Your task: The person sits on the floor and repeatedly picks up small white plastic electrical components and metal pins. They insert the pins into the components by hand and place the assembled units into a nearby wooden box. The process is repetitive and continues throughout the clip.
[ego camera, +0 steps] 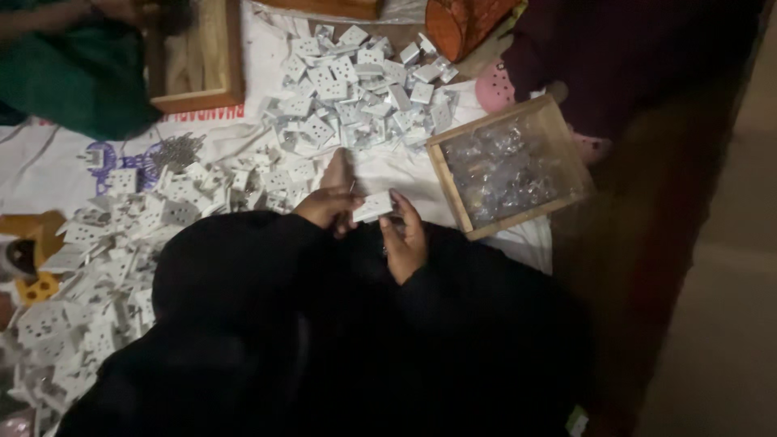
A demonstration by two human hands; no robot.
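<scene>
Nearest the camera, black sleeves are filling the lower middle of the view, and both hands are coming out of them to meet over a white sheet (48, 162) that is covering the floor. The left hand (327, 206) is curling its fingers (346, 202) around the left end of a small white socket plate (374, 205), and a thin pin-like piece is sticking up just above that hand, too small to make out. The right hand (406, 239) is pinching the same plate from the right, thumb and fingers closing on its edge, so the plate is sitting between the two hands, lifted just above the dark lap.

To the left of the hands, a loose heap of white plates (121, 243) is spreading down the sheet towards the lower left corner. Just right of the hands, a shallow wooden tray (443, 174) is lying tilted, holding small shiny metal parts under a clear covering. Beyond the hands, a second pile of white plates (356, 81) is lying near the top of the sheet. Farther still, an open wooden box (235, 73) is standing at the upper left beside green cloth (73, 81), and an orange patterned cloth (461, 24) is showing at the top edge.
</scene>
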